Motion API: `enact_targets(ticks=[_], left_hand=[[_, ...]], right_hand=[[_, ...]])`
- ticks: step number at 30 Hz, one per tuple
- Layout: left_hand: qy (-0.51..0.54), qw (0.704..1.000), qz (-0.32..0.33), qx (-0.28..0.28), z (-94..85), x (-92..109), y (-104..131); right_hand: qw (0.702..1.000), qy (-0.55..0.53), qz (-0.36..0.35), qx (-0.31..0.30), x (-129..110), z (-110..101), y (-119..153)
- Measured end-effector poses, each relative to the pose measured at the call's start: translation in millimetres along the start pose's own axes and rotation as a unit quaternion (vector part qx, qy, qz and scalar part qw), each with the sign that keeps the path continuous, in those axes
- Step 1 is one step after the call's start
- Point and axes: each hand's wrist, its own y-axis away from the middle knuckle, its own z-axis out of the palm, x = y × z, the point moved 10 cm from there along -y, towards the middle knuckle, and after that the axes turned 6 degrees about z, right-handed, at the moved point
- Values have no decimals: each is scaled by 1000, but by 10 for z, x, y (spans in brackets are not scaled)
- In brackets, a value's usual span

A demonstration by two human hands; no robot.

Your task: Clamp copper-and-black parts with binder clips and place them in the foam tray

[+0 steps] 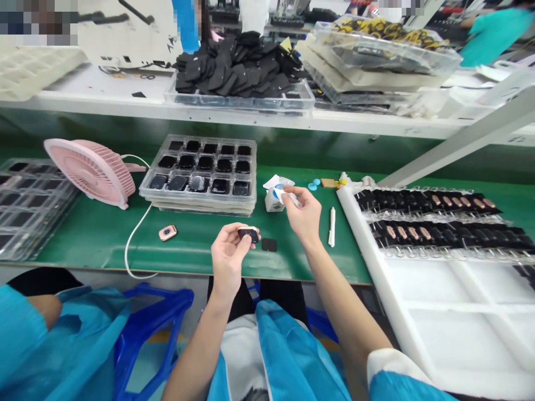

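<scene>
A small watch body with a black face (249, 234) is held in my left hand (229, 250), the thumb pressed on it. My right hand (304, 214) pinches a white item with a blue part (289, 196), beside a small white container (274, 201). Just right of my left hand, a thin black square (270, 245) lies flat on the green mat (188, 253). Another watch body, pinkish with its round back up (168, 232), rests farther left. A white pen (332, 227) lies to the right of my right hand.
Stacked clear trays of black watch faces (200, 203) stand behind, beside a pink fan (92, 170). A white foam tray (363, 239) with rows of black pieces is at right. Above runs a shelf (125, 106) with a heap of black pieces (238, 67). A person's blue sleeve (20, 334) shows lower left.
</scene>
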Motion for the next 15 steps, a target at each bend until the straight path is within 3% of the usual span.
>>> enact_targets(ticks=[9,15], left_hand=[[0,1000,1,2,-108,16,5],[1,1000,3,6,-179,31,0]], right_hand=[[996,88,12,32,-45,-32,-260],[987,74,141,-6,287,-30,-441]])
